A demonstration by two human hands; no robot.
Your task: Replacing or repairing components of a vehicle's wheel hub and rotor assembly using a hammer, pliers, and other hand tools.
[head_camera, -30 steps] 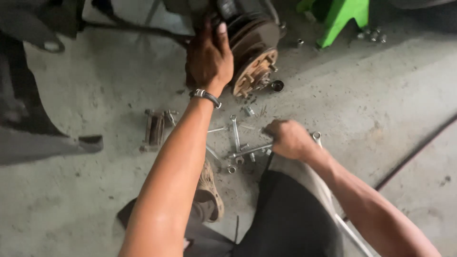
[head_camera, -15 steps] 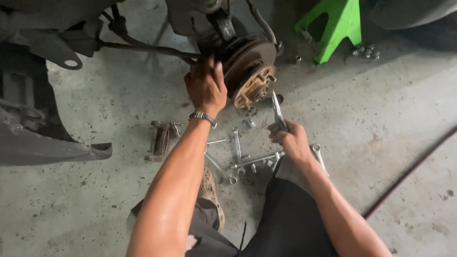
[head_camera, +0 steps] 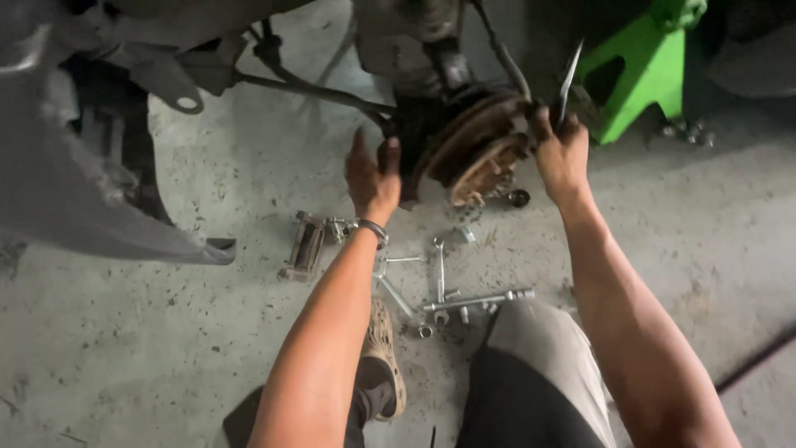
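A rusty brake disc and wheel hub (head_camera: pixel 477 149) hangs under a raised car at top centre. My left hand (head_camera: pixel 373 178) rests open against the disc's left edge, a bracelet on its wrist. My right hand (head_camera: pixel 562 153) is closed around a thin flat metal tool (head_camera: pixel 569 79) whose blade points up, right beside the hub's right side. Several wrenches and sockets (head_camera: pixel 439 286) lie on the concrete floor below the hub, between my arms.
A green jack stand (head_camera: pixel 647 66) stands at the upper right with several small nuts (head_camera: pixel 688 131) beside it. A brake pad bracket (head_camera: pixel 303 245) lies left of the wrenches. The car's body panel (head_camera: pixel 83 166) fills the left. My knee and shoe are at the bottom.
My right hand lifted the thin tool from the floor tools up to the hub's right side. My left hand slid from the disc's face to its left edge. The view moved closer.
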